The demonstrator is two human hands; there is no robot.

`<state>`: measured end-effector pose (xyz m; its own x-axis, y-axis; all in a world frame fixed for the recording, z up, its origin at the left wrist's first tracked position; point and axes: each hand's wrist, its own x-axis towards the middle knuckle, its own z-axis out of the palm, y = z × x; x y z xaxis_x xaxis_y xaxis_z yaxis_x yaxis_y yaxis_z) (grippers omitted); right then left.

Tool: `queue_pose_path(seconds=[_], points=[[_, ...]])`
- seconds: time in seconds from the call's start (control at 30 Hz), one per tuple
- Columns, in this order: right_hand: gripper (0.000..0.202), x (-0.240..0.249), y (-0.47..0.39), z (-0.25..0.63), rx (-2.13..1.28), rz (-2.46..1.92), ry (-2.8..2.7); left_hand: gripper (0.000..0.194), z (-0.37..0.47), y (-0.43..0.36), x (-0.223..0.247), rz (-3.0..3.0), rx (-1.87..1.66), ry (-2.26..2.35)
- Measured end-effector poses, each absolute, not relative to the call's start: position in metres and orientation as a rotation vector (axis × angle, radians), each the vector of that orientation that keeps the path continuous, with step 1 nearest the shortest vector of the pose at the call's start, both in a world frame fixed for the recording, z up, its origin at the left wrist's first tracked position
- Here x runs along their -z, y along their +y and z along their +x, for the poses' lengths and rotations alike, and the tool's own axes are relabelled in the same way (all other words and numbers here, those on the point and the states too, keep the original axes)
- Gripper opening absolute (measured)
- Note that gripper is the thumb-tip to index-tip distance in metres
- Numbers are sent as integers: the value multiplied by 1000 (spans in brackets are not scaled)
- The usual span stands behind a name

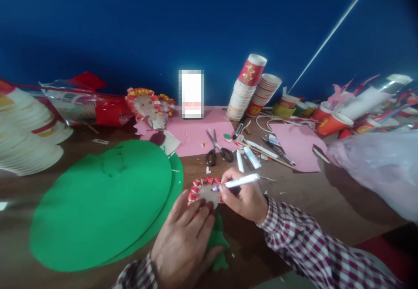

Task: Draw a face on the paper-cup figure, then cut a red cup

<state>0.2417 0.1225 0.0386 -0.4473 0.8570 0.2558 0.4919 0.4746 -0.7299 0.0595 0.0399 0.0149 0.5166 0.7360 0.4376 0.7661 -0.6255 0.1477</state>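
A round white disc (207, 194) with a fringe of red and yellow curled paper lies on the brown table in front of me. My left hand (186, 236) rests on its near left side, fingers stretched out and lying flat. In my right hand (243, 197) is a white marker pen (242, 180), its dark tip at the disc's pale middle. Under and beside my left hand shows a cut green paper shape (218, 245), partly hidden. Just beyond the disc lie black-handled scissors (215, 149) with their blades apart.
Large green paper ovals (104, 210) cover the left. Pink sheets (209, 127) lie behind, near stacked paper cups (243, 90) and fringed pieces (142, 103). White tubes (252, 157) and sticks lie right of the scissors. A plastic bag (382, 162) bulges at the right.
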Motion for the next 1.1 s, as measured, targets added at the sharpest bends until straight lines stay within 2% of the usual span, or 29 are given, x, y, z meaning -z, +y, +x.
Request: queue_pose_path(seconds=[1.1], points=[[5, -35, 123, 242, -813, -1110, -2142, 43, 61, 39, -14, -2685, 764, -1372]])
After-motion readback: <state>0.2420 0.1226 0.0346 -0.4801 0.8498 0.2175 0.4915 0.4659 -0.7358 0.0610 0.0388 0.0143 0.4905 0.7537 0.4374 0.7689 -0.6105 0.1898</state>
